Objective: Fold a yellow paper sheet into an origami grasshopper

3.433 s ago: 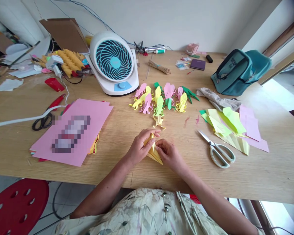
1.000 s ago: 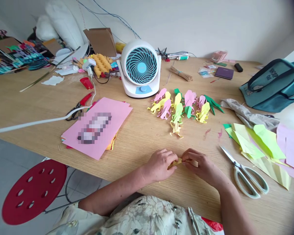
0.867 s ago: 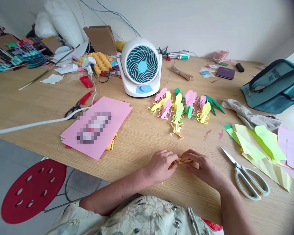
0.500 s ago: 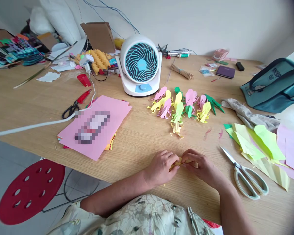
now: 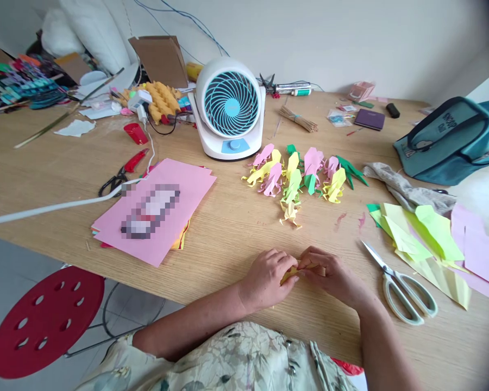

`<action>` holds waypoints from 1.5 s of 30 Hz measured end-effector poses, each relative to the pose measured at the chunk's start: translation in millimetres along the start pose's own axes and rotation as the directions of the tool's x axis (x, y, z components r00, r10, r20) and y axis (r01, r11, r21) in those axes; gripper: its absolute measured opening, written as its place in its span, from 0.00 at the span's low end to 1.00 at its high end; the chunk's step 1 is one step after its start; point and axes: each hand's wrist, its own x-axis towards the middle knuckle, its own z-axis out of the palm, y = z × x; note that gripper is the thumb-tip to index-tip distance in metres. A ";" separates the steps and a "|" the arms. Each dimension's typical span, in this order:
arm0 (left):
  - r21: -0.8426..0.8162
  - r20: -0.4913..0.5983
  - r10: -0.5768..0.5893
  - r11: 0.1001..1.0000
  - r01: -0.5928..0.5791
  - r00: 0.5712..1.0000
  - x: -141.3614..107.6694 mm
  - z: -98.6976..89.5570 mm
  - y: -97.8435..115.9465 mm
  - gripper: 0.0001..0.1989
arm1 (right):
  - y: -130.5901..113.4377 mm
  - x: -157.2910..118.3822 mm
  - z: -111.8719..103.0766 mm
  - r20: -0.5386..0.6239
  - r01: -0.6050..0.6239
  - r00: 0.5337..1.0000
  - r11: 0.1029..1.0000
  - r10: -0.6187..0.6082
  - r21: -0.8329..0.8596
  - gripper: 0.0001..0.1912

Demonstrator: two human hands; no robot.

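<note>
Near the table's front edge, a small folded piece of yellow paper is pinched between my two hands and mostly covered by the fingers. My left hand is closed on its left part. The right part is in the closed fingers of my right hand, which almost touches the left. Beyond the hands stands a group of folded paper figures in pink, yellow and green. White-handled scissors lie to the right of my right hand, blades pointing away to the left.
Left of the figures lies a pink paper stack with a blurred object on top. Behind are a white fan and red-black tool. Loose green and yellow sheets and a teal bag are at right. A red stool stands lower left.
The view has shifted slightly, so the table's things sit a little further left. Both hands keep hold of the yellow paper, with barely any change in the fingers.
</note>
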 end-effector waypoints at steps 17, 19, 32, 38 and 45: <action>0.009 -0.002 0.013 1.000 -0.013 1.000 -2.6 1.0 -2.8 0.05 | 9.1 -0.8 -7.8 0.030 -0.023 0.999 0.997 0.021 0.080 0.07; 0.003 -0.006 0.014 1.000 -0.014 1.000 -2.6 1.3 -2.9 0.05 | 7.7 -0.6 -7.0 0.042 -0.008 0.999 0.995 0.004 0.096 0.07; 0.005 0.033 -0.007 1.000 0.007 0.999 -2.7 -1.3 -2.6 0.06 | 10.0 2.0 1.1 0.070 0.057 0.996 0.998 -0.058 0.017 0.08; 0.104 0.189 0.011 0.994 -0.032 0.982 5.3 -12.2 -0.5 0.14 | 15.4 1.2 0.4 0.063 0.019 0.998 0.998 -0.022 0.051 0.08; 0.174 0.262 0.031 0.982 -0.079 0.965 16.3 -13.8 -3.4 0.14 | 15.6 1.1 0.1 0.059 0.024 0.998 1.000 -0.025 0.014 0.10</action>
